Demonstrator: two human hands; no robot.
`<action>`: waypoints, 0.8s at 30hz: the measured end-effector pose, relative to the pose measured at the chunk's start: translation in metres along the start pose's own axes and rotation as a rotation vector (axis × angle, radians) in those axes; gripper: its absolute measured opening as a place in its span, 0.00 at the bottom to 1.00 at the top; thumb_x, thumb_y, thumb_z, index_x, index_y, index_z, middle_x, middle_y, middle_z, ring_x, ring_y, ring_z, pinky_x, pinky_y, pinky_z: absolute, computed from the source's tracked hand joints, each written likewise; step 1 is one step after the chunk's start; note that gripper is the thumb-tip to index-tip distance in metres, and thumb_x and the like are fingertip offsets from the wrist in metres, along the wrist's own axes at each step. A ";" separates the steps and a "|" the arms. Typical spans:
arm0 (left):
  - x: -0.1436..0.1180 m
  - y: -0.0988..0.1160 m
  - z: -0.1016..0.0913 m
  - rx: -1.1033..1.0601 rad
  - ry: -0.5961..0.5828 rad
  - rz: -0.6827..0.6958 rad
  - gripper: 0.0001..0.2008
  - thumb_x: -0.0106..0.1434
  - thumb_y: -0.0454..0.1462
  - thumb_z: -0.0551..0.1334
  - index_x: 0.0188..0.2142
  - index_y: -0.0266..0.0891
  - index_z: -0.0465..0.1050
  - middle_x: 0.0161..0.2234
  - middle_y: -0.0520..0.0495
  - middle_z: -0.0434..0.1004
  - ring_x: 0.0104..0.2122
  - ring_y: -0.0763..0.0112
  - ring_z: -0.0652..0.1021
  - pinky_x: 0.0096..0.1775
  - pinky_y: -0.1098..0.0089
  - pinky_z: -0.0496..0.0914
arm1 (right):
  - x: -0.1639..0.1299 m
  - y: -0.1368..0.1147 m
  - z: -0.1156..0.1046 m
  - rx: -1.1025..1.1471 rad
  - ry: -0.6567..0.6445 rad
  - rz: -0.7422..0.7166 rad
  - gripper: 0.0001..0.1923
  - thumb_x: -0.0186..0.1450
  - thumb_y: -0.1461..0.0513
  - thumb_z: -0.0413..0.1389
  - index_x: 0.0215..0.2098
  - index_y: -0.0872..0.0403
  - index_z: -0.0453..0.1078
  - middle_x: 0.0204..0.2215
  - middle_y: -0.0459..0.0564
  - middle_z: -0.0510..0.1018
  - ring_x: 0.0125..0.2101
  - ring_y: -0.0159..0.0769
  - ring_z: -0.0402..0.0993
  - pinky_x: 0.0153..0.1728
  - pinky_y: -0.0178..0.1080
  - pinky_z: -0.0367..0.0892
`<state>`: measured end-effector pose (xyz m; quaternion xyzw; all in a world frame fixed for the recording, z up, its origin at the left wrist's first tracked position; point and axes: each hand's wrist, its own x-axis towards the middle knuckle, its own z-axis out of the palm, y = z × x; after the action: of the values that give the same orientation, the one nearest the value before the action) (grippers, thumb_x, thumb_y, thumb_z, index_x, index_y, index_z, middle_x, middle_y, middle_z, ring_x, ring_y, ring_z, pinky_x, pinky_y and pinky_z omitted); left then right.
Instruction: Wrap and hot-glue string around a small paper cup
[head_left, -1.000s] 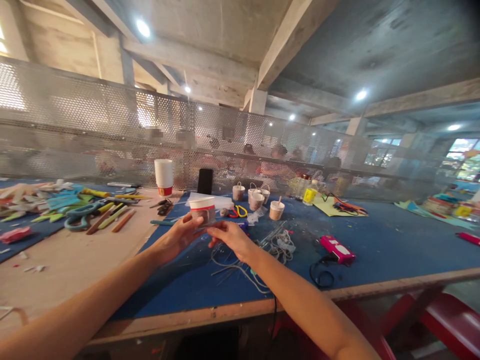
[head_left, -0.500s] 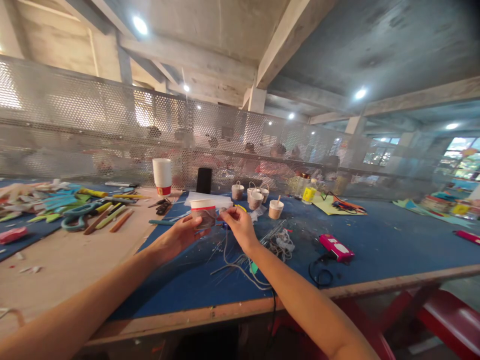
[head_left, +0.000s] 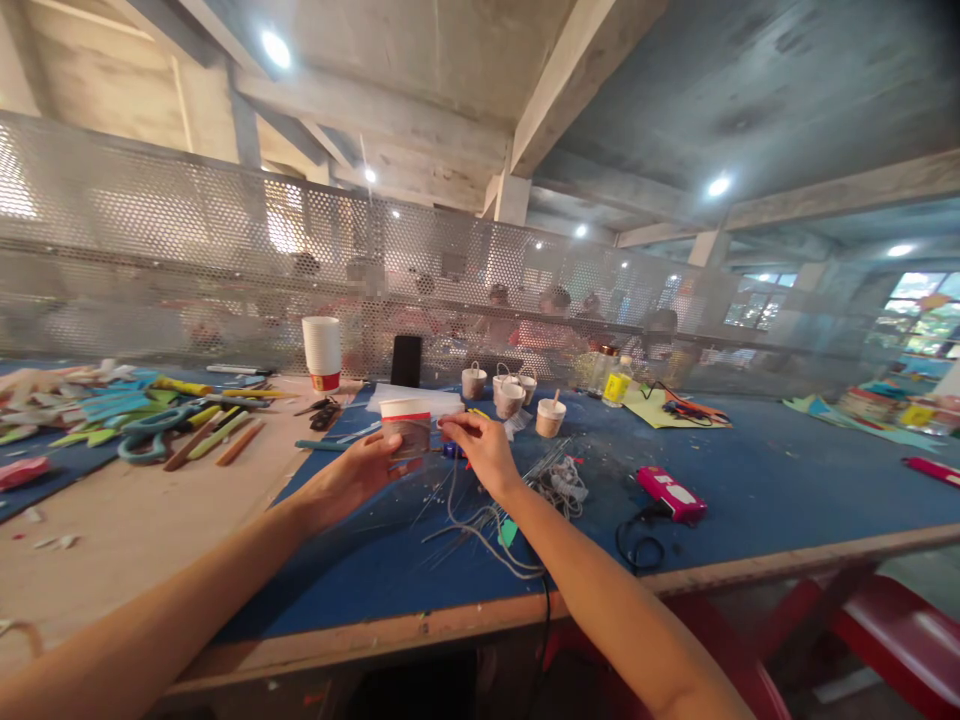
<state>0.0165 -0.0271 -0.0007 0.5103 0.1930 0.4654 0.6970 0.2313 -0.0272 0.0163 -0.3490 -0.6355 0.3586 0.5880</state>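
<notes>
My left hand (head_left: 369, 466) is wrapped round a paper cup (head_left: 406, 428) with a white rim, a red band and grey cord wound about its lower part. Just right of the cup, my right hand (head_left: 480, 450) pinches a length of grey cord (head_left: 451, 490). The cord hangs from the fingers and trails onto the blue table mat below. A tangle of the same cord (head_left: 564, 484) lies to the right, beside thin clear sticks. Behind the hands stand several small cups with looped handles (head_left: 509, 399).
A stack of paper cups (head_left: 322, 352), a black phone (head_left: 406, 361) and scissors (head_left: 154, 434) stand or lie left and behind. To the right are a pink corded device (head_left: 670, 494) and a yellow-labelled bottle (head_left: 616, 384). A perforated metal screen (head_left: 450, 270) rises behind the table.
My right hand has turned slightly at the cord beside the cup. My left hand holds the cup in nearly the same place. The view has shifted a little.
</notes>
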 end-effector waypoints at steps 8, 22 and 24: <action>0.000 0.001 0.000 0.007 0.015 -0.018 0.18 0.67 0.37 0.63 0.55 0.40 0.77 0.56 0.42 0.79 0.59 0.57 0.75 0.59 0.62 0.69 | -0.003 0.004 0.003 -0.007 -0.133 0.034 0.18 0.56 0.50 0.68 0.38 0.53 0.80 0.29 0.47 0.82 0.31 0.37 0.78 0.38 0.39 0.73; -0.002 0.003 0.003 -0.026 -0.006 -0.034 0.17 0.67 0.36 0.63 0.54 0.39 0.79 0.55 0.43 0.81 0.60 0.53 0.73 0.57 0.60 0.69 | -0.004 -0.010 0.003 -0.016 -0.004 -0.009 0.12 0.60 0.52 0.64 0.30 0.52 0.76 0.29 0.46 0.81 0.34 0.39 0.78 0.39 0.38 0.73; -0.002 0.003 0.003 -0.019 -0.017 -0.036 0.17 0.67 0.37 0.63 0.54 0.39 0.78 0.55 0.43 0.81 0.60 0.53 0.73 0.57 0.60 0.69 | -0.004 -0.010 0.003 0.001 -0.002 -0.009 0.11 0.60 0.52 0.63 0.31 0.52 0.75 0.30 0.46 0.81 0.35 0.39 0.79 0.41 0.38 0.72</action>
<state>0.0167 -0.0305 0.0027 0.5040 0.1917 0.4501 0.7118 0.2280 -0.0364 0.0229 -0.3455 -0.6375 0.3567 0.5890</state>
